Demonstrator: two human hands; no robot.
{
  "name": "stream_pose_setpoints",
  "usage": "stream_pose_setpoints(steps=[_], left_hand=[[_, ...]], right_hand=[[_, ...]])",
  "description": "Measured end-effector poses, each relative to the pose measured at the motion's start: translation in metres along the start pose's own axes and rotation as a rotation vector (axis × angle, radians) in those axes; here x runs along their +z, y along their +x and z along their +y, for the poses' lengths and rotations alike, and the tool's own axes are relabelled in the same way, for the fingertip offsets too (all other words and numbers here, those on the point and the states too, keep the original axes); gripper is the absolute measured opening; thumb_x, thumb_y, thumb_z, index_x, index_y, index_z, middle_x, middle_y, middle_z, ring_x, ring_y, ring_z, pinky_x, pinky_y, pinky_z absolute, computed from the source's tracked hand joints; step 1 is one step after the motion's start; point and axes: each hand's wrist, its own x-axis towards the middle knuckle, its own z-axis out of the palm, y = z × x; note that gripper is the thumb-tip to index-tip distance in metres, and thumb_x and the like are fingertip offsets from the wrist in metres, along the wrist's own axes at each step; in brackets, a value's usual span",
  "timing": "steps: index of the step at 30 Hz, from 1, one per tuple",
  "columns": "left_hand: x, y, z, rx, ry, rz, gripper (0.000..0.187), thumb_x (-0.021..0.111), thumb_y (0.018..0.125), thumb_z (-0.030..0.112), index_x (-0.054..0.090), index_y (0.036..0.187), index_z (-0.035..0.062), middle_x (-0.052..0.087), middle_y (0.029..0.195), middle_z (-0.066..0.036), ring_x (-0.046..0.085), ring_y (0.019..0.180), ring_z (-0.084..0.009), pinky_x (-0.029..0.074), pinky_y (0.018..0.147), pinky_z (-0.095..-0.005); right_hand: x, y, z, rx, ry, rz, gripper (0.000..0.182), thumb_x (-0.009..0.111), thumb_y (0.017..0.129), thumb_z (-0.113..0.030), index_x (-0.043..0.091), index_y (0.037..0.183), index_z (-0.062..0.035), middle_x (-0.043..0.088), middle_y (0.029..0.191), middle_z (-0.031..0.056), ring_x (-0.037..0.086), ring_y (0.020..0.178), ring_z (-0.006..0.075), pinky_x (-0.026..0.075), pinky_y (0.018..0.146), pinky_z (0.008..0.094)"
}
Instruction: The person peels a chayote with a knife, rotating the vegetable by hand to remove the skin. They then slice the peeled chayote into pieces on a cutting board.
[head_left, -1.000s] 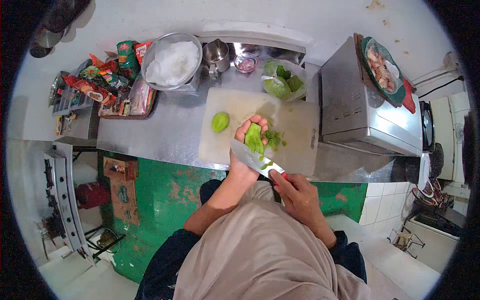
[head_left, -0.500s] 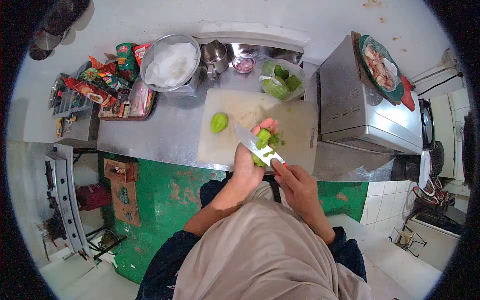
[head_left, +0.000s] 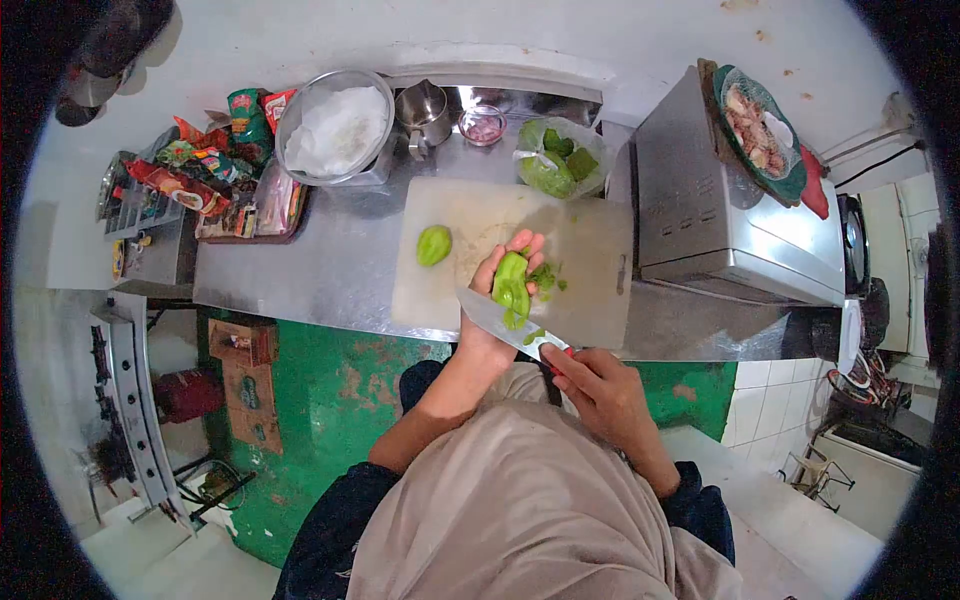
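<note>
Right hand (head_left: 597,384) just off the cutting board's near edge, fingers wrapped firmly round the red handle of a knife (head_left: 493,318), thumb up by the heel of the blade. Blade angles over the board's near edge, a few green bits on its flat.

Left hand (head_left: 482,281) over the near part of the cutting board (head_left: 598,245), palm up, loosely cupped — holding one green vegetable (head_left: 511,280), fingers only part curled.

Risk, my read: blade crosses the vegetable's near end, with the heel of the left hand right behind it and no board backing the cut. Slip on wet skin, or too much push, and the edge goes into palm or wrist. The loose cup could also let the vegetable roll mid-stroke. Bits on the blade could drop short of the board. Can't tell if the edge is biting or just resting.

Thing vs grip: vegetable lies lengthwise along the left palm, far end toward the fingertips, near end under the blade. Top face looks cut into.

On the board: green scraps (head_left: 546,279) just right of the left fingers; second green vegetable (head_left: 434,246) on the board's left part, apart from both hands.

Past the board's far edge: plastic bag (head_left: 548,176) with more green stuff, nearest; then small glass bowl (head_left: 483,126) and metal pitcher (head_left: 422,113) — both well out of reach of the blade.
</note>
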Motion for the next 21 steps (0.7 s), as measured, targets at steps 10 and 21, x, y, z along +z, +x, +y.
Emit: stream_pose_setpoints(steps=[10,21], left_hand=[[0.005,-0.001,0.000,0.098,0.222,0.066,0.041,0.050,0.094,0.032,0.056,0.125,0.0048,0.058,0.126,-0.007,0.053,0.110,-0.0138,0.040,0.082,-0.0242],[-0.002,-0.001,-0.002,0.156,0.185,0.020,0.032,0.052,0.093,0.029,0.062,0.112,0.0052,0.061,0.120,-0.008,0.055,0.103,-0.0138,0.041,0.080,-0.0242]], right_hand=[[-0.002,0.000,-0.002,-0.022,-0.072,0.015,0.046,0.068,0.081,-0.016,0.059,0.125,-0.0193,0.062,0.088,0.0076,0.062,0.072,0.0230,0.053,0.059,0.0345],[0.010,0.007,-0.006,-0.025,-0.067,0.072,0.043,0.070,0.079,-0.012,0.062,0.121,-0.0153,0.061,0.085,0.0079,0.061,0.073,0.0229,0.051,0.060,0.0350]])
